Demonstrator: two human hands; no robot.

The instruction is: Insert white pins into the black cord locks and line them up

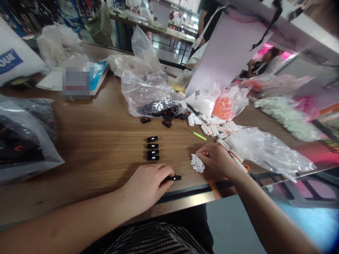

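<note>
While apart, left hand (146,187) on black connector (174,178), right hand (215,160) beside white pieces (197,163).

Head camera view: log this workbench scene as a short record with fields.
Left hand: holding a black plastic connector
Right hand: beside a pile of small white plastic pieces
Row: four black connectors
Surface: wooden table
Nearby: green-handled pick

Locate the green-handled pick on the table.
Head view: the green-handled pick lies on the wooden table, just beyond the right hand, below the white plastic connectors.
</note>
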